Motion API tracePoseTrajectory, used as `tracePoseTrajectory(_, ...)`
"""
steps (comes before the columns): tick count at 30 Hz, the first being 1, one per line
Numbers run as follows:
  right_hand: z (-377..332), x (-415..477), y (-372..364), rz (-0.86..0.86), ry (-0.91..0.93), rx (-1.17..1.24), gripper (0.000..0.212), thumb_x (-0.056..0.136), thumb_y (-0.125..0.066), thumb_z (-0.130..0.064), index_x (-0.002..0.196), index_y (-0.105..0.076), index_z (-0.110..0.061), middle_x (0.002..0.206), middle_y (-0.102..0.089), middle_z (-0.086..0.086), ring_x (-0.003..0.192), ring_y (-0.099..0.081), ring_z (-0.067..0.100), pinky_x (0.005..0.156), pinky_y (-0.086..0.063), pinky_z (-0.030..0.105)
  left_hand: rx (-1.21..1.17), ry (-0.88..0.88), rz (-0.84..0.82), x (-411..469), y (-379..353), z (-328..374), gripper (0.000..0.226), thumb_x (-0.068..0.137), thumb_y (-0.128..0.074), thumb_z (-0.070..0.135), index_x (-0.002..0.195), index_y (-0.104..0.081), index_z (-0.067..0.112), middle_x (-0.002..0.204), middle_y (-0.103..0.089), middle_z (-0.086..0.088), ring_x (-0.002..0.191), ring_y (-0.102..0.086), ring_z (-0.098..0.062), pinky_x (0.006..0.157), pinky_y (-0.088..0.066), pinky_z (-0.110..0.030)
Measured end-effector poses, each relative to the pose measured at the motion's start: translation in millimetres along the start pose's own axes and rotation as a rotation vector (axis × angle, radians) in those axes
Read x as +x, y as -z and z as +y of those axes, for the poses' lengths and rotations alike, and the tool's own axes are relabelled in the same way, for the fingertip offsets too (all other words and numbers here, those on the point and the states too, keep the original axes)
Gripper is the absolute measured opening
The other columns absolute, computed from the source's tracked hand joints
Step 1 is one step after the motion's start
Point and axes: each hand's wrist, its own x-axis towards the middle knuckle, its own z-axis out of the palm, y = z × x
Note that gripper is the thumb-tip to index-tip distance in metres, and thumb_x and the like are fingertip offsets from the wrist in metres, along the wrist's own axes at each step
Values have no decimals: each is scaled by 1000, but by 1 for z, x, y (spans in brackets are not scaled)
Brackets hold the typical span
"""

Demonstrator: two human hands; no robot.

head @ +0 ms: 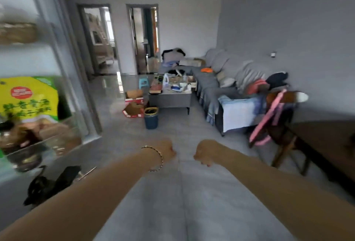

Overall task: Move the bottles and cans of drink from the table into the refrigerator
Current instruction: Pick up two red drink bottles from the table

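Both my arms reach forward over the grey floor. My left hand (167, 151), with a bracelet on its wrist, is curled into a fist and holds nothing. My right hand (206, 153) is likewise curled into a fist, empty, a short gap from the left. The open refrigerator door (55, 67) stands at the left, its shelves holding a yellow-green packet (28, 99) and blurred jars. A dark wooden table (326, 144) shows at the right edge. No bottles or cans of drink can be made out on it.
A wooden chair (282, 135) with a pink strap stands by the table. A grey sofa (230, 87) lines the right wall. A cluttered coffee table (171, 90), cardboard boxes (134, 104) and a blue bin (151, 117) lie ahead. A black bag (51, 183) lies low left.
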Motion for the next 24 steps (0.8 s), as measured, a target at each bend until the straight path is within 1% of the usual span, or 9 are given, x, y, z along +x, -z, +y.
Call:
tracePoseTrajectory(3, 111, -16, 38, 100, -148, 3, 29, 93, -51, -20, 104, -65, 3, 107, -67, 17, 101, -64, 31, 83, -51, 33, 12, -130, -4, 47, -22, 93, 32, 95, -42, 24, 108, -60, 0, 111, -63, -17, 101, -61, -31, 84, -48, -33)
tracePoseTrajectory(6, 226, -38, 76, 138, -323, -44, 22, 92, -50, -21, 74, -54, -9, 92, -60, 14, 82, -58, 27, 62, -44, 25, 37, -252, -45, 97, -49, 195, 31, 92, -45, 23, 103, -61, -1, 107, -63, -19, 99, -60, -32, 76, -47, -31)
tracePoseTrajectory(7, 261, -47, 86, 136, -375, -54, 24, 91, -49, -21, 69, -48, -14, 91, -59, 11, 77, -55, 24, 62, -43, 24, 44, -294, -65, 109, -58, 229, 29, 90, -46, 22, 101, -61, 0, 106, -63, -19, 96, -60, -32, 77, -47, -32)
tracePoseTrajectory(8, 292, -58, 95, 140, -440, -59, 22, 92, -46, -20, 71, -51, -14, 94, -62, 10, 80, -57, 24, 68, -45, 26, 49, -343, -86, 122, -66, 261, 25, 89, -46, 21, 96, -62, 3, 103, -64, -18, 91, -61, -31, 78, -48, -33)
tracePoseTrajectory(10, 349, -76, 113, 184, -544, -53, 24, 95, -42, -18, 96, -64, -6, 106, -65, 10, 95, -61, 26, 79, -47, 31, 60, -435, -130, 146, -85, 320, 20, 89, -44, 22, 82, -58, 9, 92, -64, -12, 82, -60, -26, 79, -48, -33)
tracePoseTrajectory(12, 399, -90, 126, 220, -653, 19, 29, 95, -44, -18, 114, -61, -5, 110, -64, 9, 99, -61, 24, 76, -47, 29, 75, -506, -169, 169, -105, 374, 21, 92, -43, 22, 74, -49, 14, 81, -60, -5, 77, -59, -22, 77, -48, -32)
tracePoseTrajectory(16, 488, -102, 138, 258, -868, 83, 33, 94, -45, -23, 123, -56, -12, 120, -58, 6, 110, -57, 25, 83, -46, 30, 123, -650, -238, 216, -140, 475, 21, 93, -43, 24, 82, -56, 12, 90, -67, -7, 86, -65, -22, 84, -53, -35)
tracePoseTrajectory(19, 547, -105, 145, 294, -992, 100, 35, 96, -43, -28, 126, -54, -14, 125, -56, 6, 113, -56, 26, 85, -46, 32, 163, -797, -272, 252, -166, 552, 23, 92, -43, 23, 80, -59, 12, 89, -69, -9, 81, -65, -22, 83, -52, -35)
tracePoseTrajectory(24, 629, -120, 160, 384, -1219, 210, 31, 97, -43, -29, 116, -60, -13, 101, -60, 3, 99, -61, 22, 81, -50, 29, 279, -1073, -296, 282, -198, 665, 22, 95, -42, 26, 101, -62, 19, 100, -65, -1, 92, -61, -19, 75, -47, -30)
